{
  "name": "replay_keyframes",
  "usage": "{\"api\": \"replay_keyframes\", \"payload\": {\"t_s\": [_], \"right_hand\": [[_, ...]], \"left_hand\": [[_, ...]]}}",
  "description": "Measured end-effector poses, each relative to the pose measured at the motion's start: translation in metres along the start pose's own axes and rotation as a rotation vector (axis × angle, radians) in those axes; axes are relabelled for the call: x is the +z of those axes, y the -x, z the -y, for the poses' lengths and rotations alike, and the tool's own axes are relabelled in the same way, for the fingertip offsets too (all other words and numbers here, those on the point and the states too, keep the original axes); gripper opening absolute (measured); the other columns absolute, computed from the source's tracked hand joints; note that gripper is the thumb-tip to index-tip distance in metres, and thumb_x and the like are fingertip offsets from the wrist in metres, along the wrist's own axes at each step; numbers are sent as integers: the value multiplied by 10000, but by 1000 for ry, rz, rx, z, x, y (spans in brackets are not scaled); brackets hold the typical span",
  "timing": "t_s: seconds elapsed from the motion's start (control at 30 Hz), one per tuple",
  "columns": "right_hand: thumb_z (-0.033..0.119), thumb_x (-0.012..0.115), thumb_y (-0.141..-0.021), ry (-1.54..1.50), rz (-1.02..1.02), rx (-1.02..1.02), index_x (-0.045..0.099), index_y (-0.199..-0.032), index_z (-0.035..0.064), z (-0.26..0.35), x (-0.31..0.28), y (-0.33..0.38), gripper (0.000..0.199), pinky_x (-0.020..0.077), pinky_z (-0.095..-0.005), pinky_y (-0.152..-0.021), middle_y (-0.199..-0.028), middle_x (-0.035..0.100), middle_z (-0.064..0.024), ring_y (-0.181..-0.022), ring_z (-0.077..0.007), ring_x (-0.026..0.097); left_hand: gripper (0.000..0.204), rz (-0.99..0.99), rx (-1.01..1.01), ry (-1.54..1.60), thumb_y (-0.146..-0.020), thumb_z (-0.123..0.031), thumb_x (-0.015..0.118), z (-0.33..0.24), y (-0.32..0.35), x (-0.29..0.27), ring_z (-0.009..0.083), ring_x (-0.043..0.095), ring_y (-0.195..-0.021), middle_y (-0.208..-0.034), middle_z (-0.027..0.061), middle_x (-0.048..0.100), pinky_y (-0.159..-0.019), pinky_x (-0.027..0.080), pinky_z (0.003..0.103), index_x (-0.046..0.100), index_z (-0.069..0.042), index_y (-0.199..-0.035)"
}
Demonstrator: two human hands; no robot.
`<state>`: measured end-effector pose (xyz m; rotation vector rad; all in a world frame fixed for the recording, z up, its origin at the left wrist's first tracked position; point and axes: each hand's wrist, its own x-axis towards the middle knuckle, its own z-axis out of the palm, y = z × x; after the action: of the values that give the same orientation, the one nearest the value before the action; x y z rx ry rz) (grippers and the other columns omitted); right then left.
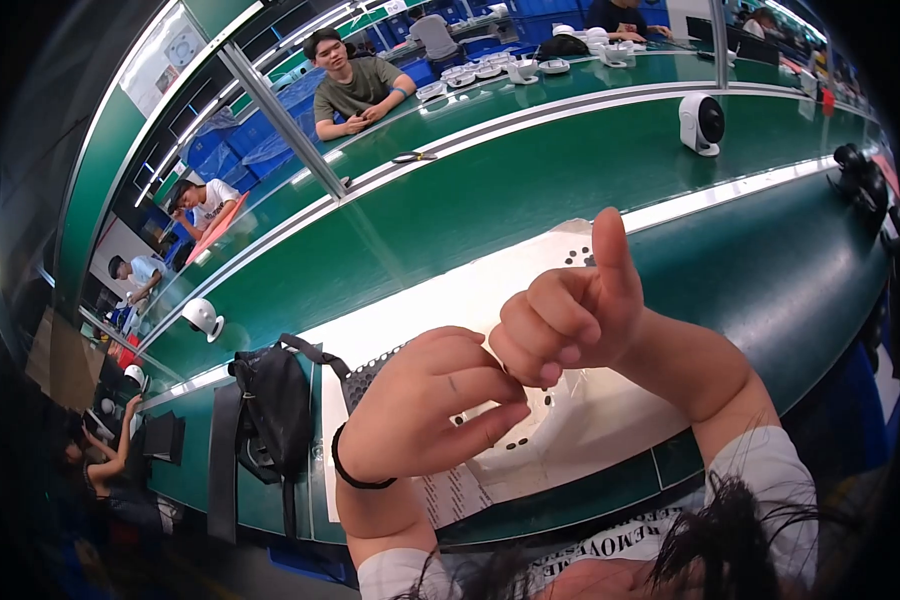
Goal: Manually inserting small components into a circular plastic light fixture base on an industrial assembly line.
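Green bench [770, 270] holds a bag [278, 400]; left fingers [482, 388] and right fingers [562, 308] curl, grasp unclear.

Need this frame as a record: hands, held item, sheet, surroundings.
left hand: fingers bent, close to right hand
right hand: fingers curled, thumb raised
held item: cannot tell, fingers hide it if present
below hands: white flat sheet with small black round dots
left: black fabric bag
beyond: white device with round black front
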<state>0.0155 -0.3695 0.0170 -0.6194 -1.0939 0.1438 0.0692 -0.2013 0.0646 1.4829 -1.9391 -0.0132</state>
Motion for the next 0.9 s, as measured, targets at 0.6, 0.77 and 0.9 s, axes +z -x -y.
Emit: {"api": "replay_keyframes", "payload": {"t_s": [0.6,0.77,0.9], "right_hand": [[683,70,-805,-18,-59,-36,421,-603,134,-1,0,0,682,364,-318,-758,-740,467,-26,-785,-213,473],[664,95,-822,-25,-57,-44,424,-606,135,-2,-2,1,659,369,-315,-766,-742,470,-26,-793,-210,477],[643,116,-838,-70,-62,-73,435,-611,125,-1,-1,0,649,371,-318,-770,-743,479,-43,-801,-225,485]], "left_hand": [[169,-411,9,-341,-583,-1,682,-13,-5,14,210,473,-505,-562,44,478,-473,359,309,549,-59,-670],[175,-447,78,-479,-589,-14,682,-11,-6,16,200,476,-506,-588,31,484,-478,370,302,554,-67,-697],[181,-464,132,-580,-610,-60,701,-11,-6,16,183,477,-512,-600,16,479,-480,377,292,569,-70,-734]]}}
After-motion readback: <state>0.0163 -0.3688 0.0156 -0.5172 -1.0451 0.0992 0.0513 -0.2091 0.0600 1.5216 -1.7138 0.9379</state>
